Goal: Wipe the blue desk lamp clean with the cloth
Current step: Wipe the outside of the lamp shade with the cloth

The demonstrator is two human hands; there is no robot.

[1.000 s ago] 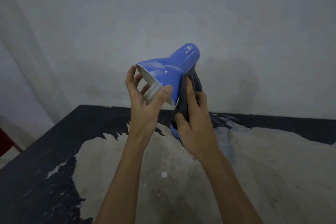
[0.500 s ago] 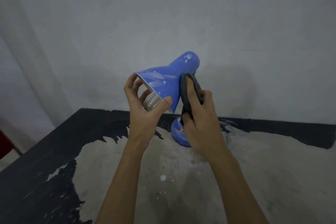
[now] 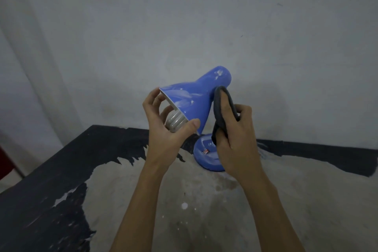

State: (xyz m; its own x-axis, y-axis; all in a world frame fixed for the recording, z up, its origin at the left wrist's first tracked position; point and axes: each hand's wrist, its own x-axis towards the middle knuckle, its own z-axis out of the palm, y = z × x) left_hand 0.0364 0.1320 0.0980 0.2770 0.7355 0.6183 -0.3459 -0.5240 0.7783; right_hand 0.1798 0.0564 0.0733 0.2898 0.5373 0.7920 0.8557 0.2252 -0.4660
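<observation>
From the head view, the right hand (image 3: 235,139), gripping the dark grey cloth (image 3: 219,116), has slid up from low on the shade to the neck of the glossy blue desk lamp (image 3: 196,96), so wiping seems well underway, though pale smears remain on the shade. The left hand (image 3: 165,129) keeps holding the shade's rim, its palm close before the pale spiral bulb (image 3: 176,121). The lamp's round base sits on the far middle of the worn black-and-grey counter (image 3: 61,190), near the grey wall (image 3: 184,16); nothing else crowds it.

We cannot see the blue desk lamp's (image 3: 196,96) neck: the right hand (image 3: 235,139) and its dark cloth (image 3: 219,120) cover it. That hand also hides the lamp base (image 3: 204,156) at 3 o'clock. The left hand (image 3: 165,129) masks part of the bulb (image 3: 176,121).
</observation>
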